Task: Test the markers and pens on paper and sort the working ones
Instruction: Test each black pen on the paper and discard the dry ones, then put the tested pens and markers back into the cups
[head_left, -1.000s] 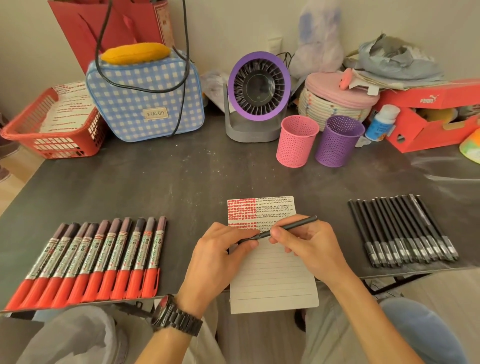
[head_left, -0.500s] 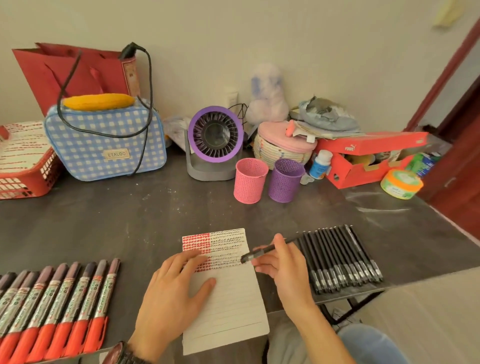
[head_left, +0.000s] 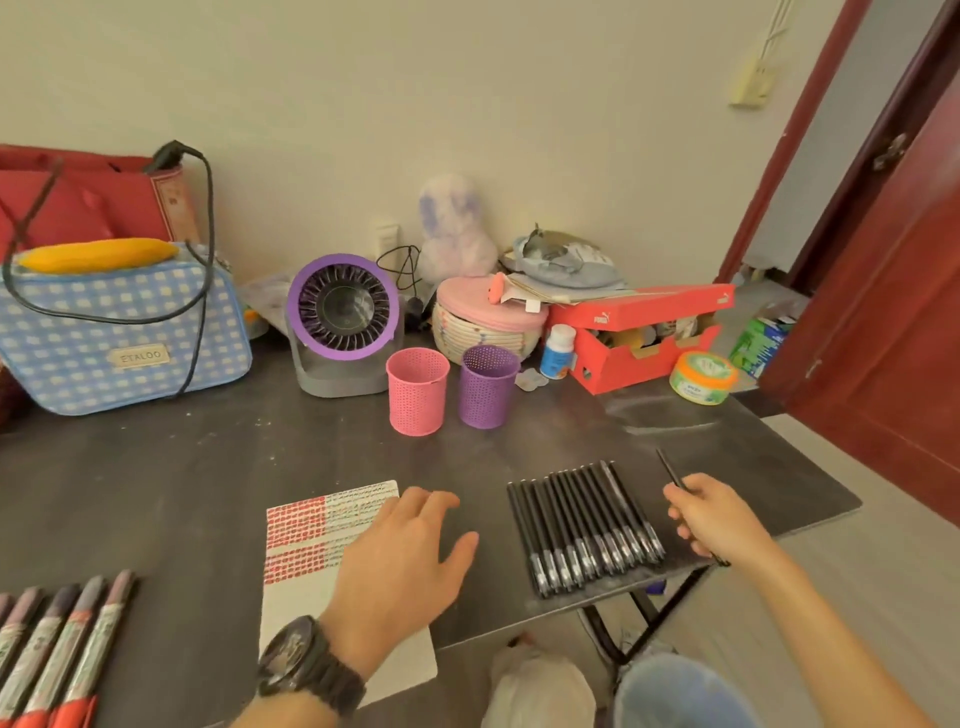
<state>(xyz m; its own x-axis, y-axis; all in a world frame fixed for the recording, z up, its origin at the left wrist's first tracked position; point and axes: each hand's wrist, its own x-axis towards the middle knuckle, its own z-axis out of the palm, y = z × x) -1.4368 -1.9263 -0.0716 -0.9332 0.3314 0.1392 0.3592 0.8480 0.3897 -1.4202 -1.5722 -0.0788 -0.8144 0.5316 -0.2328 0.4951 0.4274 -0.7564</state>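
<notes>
The right grip (head_left: 719, 522) is grasping a black pen (head_left: 670, 470) and carrying it off the lined paper (head_left: 306, 525) — a moment ago its tip was over the scribbles, now it is hanging just right of the row of black pens (head_left: 582, 525) on the worktop (head_left: 208, 467). The left grip (head_left: 410, 566) is lying released across the paper's right edge. This pen's test is looking finished — sorting is probably coming next.
</notes>
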